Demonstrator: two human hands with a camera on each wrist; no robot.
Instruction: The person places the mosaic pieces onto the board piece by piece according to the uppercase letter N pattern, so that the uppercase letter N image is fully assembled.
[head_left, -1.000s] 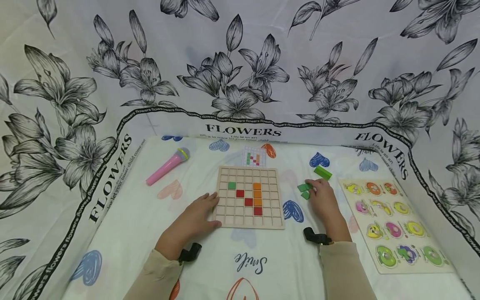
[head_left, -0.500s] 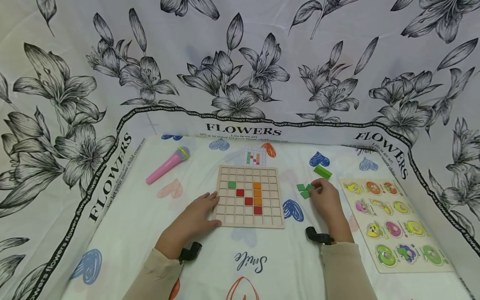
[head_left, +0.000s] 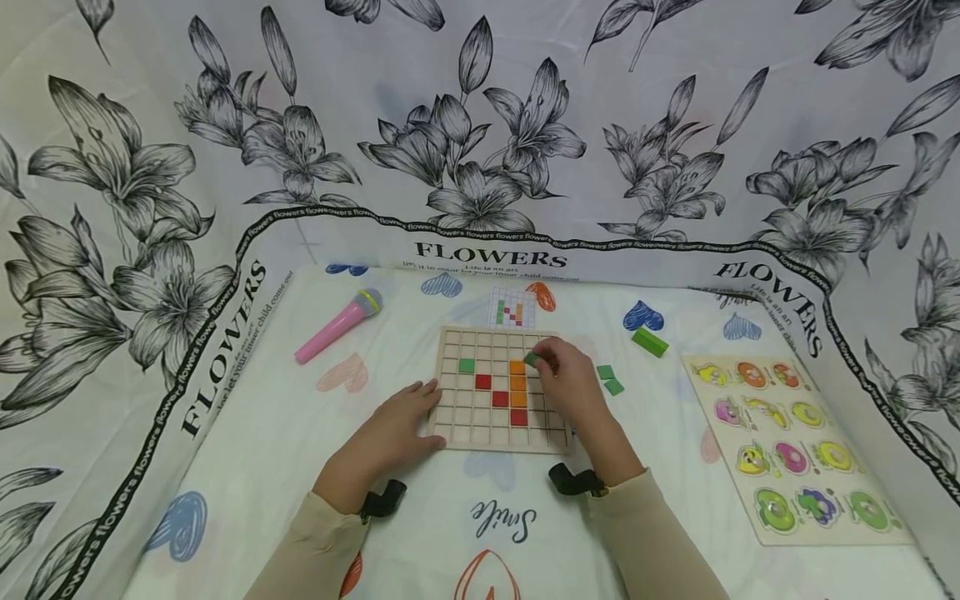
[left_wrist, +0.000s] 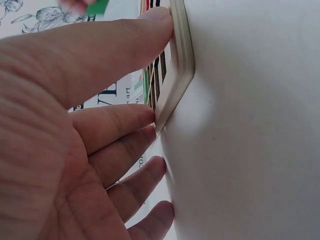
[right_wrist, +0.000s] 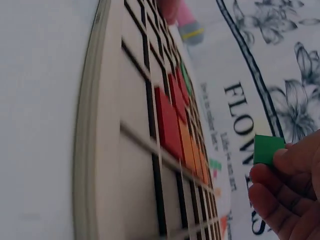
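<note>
A wooden grid board (head_left: pixel 461 417) lies in the middle of the table. One green tile (head_left: pixel 467 366), a diagonal of red tiles (head_left: pixel 483 382) and a column of orange tiles (head_left: pixel 517 382) sit in its cells. My left hand (head_left: pixel 390 431) rests at the board's near left corner, thumb and fingertips touching its edges. Above the board's right part, my right hand (head_left: pixel 576 385) pinches a loose green tile (right_wrist: pixel 268 149) between thumb and fingers. The right wrist view shows this tile held apart from the board.
Two green tiles (head_left: pixel 613 387) and a bright green block (head_left: pixel 649 342) lie right of the board. A pattern card (head_left: pixel 512 308) is behind it. A pink toy microphone (head_left: pixel 337 327) lies at left, a fruit puzzle board (head_left: pixel 791 454) at right.
My right hand has picked a green tile from the loose ones and carried it left over the board. The left hand has stayed at the board's corner.
</note>
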